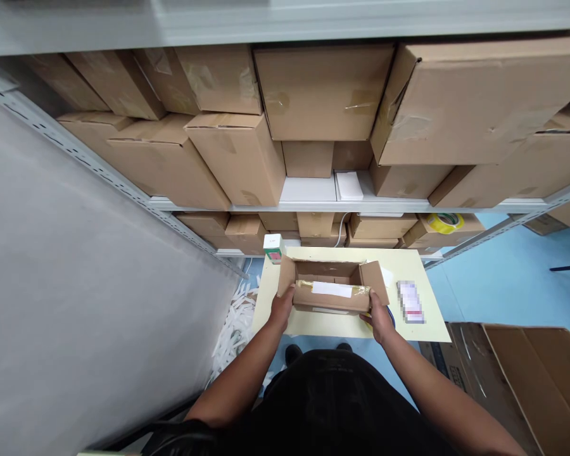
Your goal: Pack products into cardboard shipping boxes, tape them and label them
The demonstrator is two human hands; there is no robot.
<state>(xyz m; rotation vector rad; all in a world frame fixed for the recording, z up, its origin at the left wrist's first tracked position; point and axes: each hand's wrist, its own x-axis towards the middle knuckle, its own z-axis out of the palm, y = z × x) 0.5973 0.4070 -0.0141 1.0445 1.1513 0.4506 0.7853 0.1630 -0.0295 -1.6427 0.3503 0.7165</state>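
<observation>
An open cardboard box (332, 300) is held between my two hands over the pale yellow table (308, 326). Its flaps stand apart, and a white label (331, 289) lies across the front one, with tape around it. My left hand (282, 306) grips the box's left front corner. On the opposite corner my right hand (379, 315) is closed, thumb on top. The inside of the box shows bare cardboard as far as I can see. Just beyond its left flap stands a small white and green carton (273, 247). Something blue and yellow peeks out beside my right hand.
Ahead, a metal shelf (389, 206) holds many cardboard boxes, with a yellow tape roll (445, 222) on a lower one. A blurred-out item (411, 302) lies on the table's right. Paper strips (235, 326) litter the floor at left; a large open carton (532, 373) stands at right.
</observation>
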